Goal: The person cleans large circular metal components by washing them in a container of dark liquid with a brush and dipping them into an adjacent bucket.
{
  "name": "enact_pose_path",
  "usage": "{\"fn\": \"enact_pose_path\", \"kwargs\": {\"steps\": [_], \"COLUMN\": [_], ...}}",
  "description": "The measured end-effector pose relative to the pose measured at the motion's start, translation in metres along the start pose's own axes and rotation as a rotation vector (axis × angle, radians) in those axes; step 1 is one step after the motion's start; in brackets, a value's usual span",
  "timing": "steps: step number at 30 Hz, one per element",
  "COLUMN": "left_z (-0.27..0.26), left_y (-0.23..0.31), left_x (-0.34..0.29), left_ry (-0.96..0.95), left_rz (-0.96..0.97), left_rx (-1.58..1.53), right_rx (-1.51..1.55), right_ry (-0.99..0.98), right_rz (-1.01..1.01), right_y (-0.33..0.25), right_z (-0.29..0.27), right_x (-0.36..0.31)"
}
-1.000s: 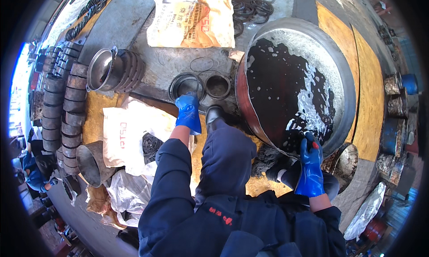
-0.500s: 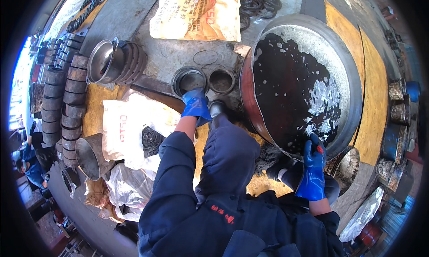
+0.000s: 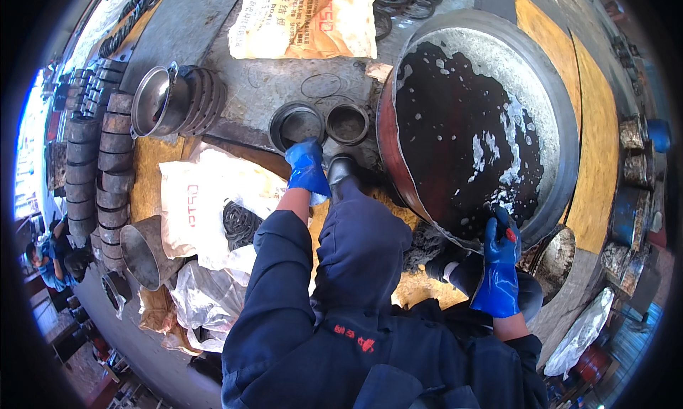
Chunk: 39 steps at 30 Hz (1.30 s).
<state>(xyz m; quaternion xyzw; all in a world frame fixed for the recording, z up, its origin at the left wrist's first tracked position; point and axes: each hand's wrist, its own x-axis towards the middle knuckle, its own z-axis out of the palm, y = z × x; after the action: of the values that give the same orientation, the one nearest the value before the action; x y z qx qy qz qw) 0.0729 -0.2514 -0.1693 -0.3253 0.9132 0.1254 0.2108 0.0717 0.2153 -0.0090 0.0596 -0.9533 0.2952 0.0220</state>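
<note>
My left hand (image 3: pixel 306 168), in a blue rubber glove, grips the near rim of a round dark metal ring (image 3: pixel 272 130) on the floor. A second, smaller ring (image 3: pixel 348 125) stands to its right, apart from my hand. My right hand (image 3: pixel 501 249), also blue-gloved with a red spot near the fingers, is at the near rim of a big round tub (image 3: pixel 564 124). Its fingers are bent together over the dark liquid (image 3: pixel 455 138) in the tub; what they hold, if anything, is hidden. Pale, shiny patches float on the liquid.
A printed paper sack (image 3: pixel 302 21) lies beyond the rings. Another sack (image 3: pixel 210 188), bearing a bundle of black rings (image 3: pixel 242 224), is at left. Nested metal bowls (image 3: pixel 151 103), stacked cylinders (image 3: pixel 116 151) and a metal sleeve (image 3: pixel 146 252) stand farther left. A co-worker (image 3: pixel 53 259) is at far left.
The pale patches on the liquid have shifted and spread into streaks. My view has moved slightly; both hands stay at nearly the same places.
</note>
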Motion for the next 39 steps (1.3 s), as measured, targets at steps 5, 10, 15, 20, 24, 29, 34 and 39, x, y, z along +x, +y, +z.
{"fn": "enact_pose_path", "kwargs": {"steps": [5,10,15,20,24,29,34,39], "left_z": [0.010,-0.001,-0.053,-0.174,-0.238,-0.164,-0.103,-0.076], "left_y": [-0.013,-0.021,-0.032,-0.024,0.048,0.165,0.222,0.226], "left_x": [0.002,-0.005,-0.021,-0.060,-0.060,-0.135,-0.242,-0.228], "left_ry": [0.006,0.253,0.257,0.144,-0.046,-0.069,-0.102,-0.063], "left_rz": [0.006,0.038,0.259,0.356,0.499,0.974,1.035,0.996], "left_rx": [-0.033,-0.074,-0.158,-1.036,-0.980,-0.605,-0.445,-0.289], "right_rx": [-0.011,-0.049,0.060,-0.029,-0.162,-0.105,-0.028,-0.072], "right_ry": [0.037,0.064,0.121,0.155,-0.064,0.030,0.210,0.171], "right_rz": [0.045,-0.006,0.039,-0.021,0.103,-0.139,-0.009,0.585], "right_y": [-0.010,-0.015,-0.002,-0.024,-0.028,-0.042,-0.013,0.152], "right_z": [0.006,0.009,0.001,-0.011,-0.015,-0.036,-0.165,-0.243], "right_x": [-0.007,-0.006,-0.007,-0.006,-0.003,-0.012,-0.011,-0.033]}}
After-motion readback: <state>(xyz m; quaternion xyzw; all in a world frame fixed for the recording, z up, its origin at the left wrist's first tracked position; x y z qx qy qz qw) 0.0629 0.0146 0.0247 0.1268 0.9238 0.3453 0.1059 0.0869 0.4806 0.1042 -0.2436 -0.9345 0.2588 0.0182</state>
